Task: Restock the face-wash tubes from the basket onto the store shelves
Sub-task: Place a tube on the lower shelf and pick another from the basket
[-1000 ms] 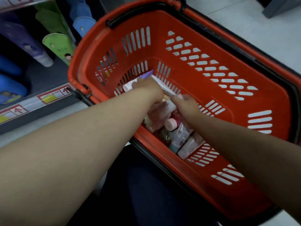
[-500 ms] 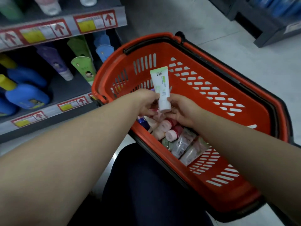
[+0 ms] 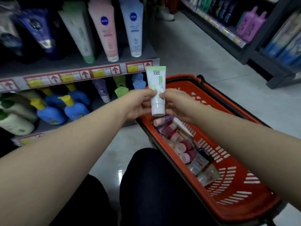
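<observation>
Face-wash tube (image 3: 156, 82) upright, cap down | left hand (image 3: 138, 104), right hand (image 3: 177, 104): fingers (image 3: 149, 92) pinch it | above basket (image 3: 182, 77)

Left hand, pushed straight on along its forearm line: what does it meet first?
The left hand already pinches the green-and-white tube, so next in line is the right hand gripping the tube's other side. Past that, probably the far rim of the red basket; depth unclear.

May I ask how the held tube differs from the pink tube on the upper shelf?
The held tube is white with green trim; the pink tube carries a blue logo. The held tube is pinched by the left hand and right hand; the pink tube stands on the shelf. Both are cap down.
</observation>
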### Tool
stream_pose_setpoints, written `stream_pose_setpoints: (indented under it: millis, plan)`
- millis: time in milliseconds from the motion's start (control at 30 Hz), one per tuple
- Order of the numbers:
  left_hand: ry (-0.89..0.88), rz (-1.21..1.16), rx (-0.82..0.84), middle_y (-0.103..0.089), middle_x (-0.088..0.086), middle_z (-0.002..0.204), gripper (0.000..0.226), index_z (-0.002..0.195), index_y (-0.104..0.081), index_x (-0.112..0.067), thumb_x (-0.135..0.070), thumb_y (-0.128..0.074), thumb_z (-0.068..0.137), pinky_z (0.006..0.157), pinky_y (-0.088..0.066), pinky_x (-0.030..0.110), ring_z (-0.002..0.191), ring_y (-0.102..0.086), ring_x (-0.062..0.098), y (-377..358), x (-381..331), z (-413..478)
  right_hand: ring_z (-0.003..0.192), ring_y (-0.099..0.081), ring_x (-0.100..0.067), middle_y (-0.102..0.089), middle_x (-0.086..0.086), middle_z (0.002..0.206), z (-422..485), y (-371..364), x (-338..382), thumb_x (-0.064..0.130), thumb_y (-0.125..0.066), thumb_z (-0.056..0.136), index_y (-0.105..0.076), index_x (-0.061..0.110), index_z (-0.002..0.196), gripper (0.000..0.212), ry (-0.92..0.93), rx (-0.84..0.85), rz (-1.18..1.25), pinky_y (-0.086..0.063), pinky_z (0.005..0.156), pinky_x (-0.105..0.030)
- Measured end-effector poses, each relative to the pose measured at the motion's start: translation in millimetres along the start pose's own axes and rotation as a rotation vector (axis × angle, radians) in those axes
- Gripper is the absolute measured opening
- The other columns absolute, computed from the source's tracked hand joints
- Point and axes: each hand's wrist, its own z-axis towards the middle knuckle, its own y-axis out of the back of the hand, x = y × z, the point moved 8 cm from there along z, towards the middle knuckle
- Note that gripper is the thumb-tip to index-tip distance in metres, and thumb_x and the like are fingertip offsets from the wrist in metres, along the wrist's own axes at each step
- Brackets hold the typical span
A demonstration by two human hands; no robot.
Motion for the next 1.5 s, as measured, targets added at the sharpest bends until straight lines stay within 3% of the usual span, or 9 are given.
stream_pose_setpoints:
  millis: [167,467,667,833,900,1000,1200,1367,1500]
  plan:
    - [-0.119,0.027,0.041,-0.07,-0.005,0.062,0.011,0.095,-0.062,-0.014,-0.017,-0.051,0.095,0.059,-0.057,0.02,0.059,-0.066,0.006,20,-51,-36,0.08,-0.068,-0.011,-0.069,-0.001,0.088,-7,-45,48,0.016,-0.053,0.095,-0.061,0.015,0.099,0.009,0.12,0.101,-0.02,-0.057,0.064,-0.026]
    - [-0.345,-0.017,-0.014,-0.071,-0.001,0.063,0.006,0.091,-0.061,-0.009,-0.013,-0.057,0.092,0.058,-0.059,0.024,0.058,-0.069,0.008,63,-146,-79,0.075,-0.068,-0.014,-0.068,-0.006,0.089,-15,-117,142,0.018,-0.056,0.094,-0.06,0.011,0.098,0.009,0.293,0.185,-0.121,-0.058,0.06,-0.027]
    - [-0.498,0.128,-0.109,-0.067,-0.005,0.058,0.026,0.115,-0.055,-0.006,-0.017,-0.06,0.091,0.05,-0.051,0.019,0.049,-0.063,0.002,85,-227,-97,0.068,-0.069,-0.008,-0.069,-0.003,0.088,-7,-151,214,0.019,-0.056,0.094,-0.061,0.011,0.103,0.013,0.399,0.176,-0.176,-0.055,0.057,-0.023]
    - [-0.632,0.255,-0.231,-0.07,0.005,0.102,0.026,0.109,-0.058,-0.01,-0.019,-0.067,0.086,0.068,-0.058,0.03,0.091,-0.07,0.016,106,-306,-100,0.073,-0.07,-0.01,-0.071,-0.002,0.087,14,-172,284,0.018,-0.058,0.094,-0.063,0.012,0.101,0.011,0.512,0.136,-0.291,-0.059,0.071,-0.026]
    - [-0.664,0.324,-0.289,-0.069,0.005,0.108,0.038,0.118,-0.058,-0.009,-0.023,-0.07,0.084,0.078,-0.059,0.036,0.095,-0.069,0.018,116,-333,-95,0.076,-0.069,-0.013,-0.071,-0.004,0.088,29,-179,309,0.019,-0.059,0.093,-0.064,0.011,0.098,0.01,0.555,0.113,-0.334,-0.059,0.073,-0.027]
    - [-0.734,0.385,-0.369,-0.07,0.005,0.105,0.031,0.109,-0.064,-0.014,-0.027,-0.071,0.082,0.082,-0.058,0.043,0.096,-0.069,0.021,130,-369,-83,0.087,-0.068,-0.018,-0.069,-0.007,0.098,55,-190,341,0.019,-0.059,0.093,-0.063,0.01,0.102,0.014,0.593,0.086,-0.407,-0.058,0.078,-0.03]
    - [-0.893,0.503,-0.478,-0.071,0.002,0.102,0.026,0.11,-0.069,-0.012,-0.011,-0.067,0.084,0.073,-0.053,0.018,0.091,-0.067,0.012,149,-413,-62,0.103,-0.065,-0.023,-0.067,-0.008,0.112,112,-205,376,0.01,-0.061,0.09,-0.062,0.01,0.114,0.024,0.677,-0.049,-0.463,-0.055,0.091,-0.039]
    - [-0.853,0.485,-0.479,-0.068,0.0,0.098,0.028,0.112,-0.068,-0.013,-0.005,-0.065,0.085,0.06,-0.049,0.005,0.081,-0.063,0.007,159,-415,-40,0.106,-0.063,-0.026,-0.066,-0.012,0.116,141,-211,379,0.004,-0.058,0.09,-0.062,0.006,0.115,0.026,0.696,-0.136,-0.516,-0.051,0.096,-0.043]
    - [-0.815,0.473,-0.401,-0.067,0.004,0.103,0.04,0.122,-0.062,-0.01,0.003,-0.062,0.084,0.062,-0.049,0.004,0.083,-0.061,0.008,158,-411,-26,0.106,-0.062,-0.025,-0.066,-0.013,0.117,153,-208,374,0.003,-0.057,0.091,-0.061,0.004,0.117,0.027,0.678,-0.169,-0.525,-0.05,0.097,-0.04]
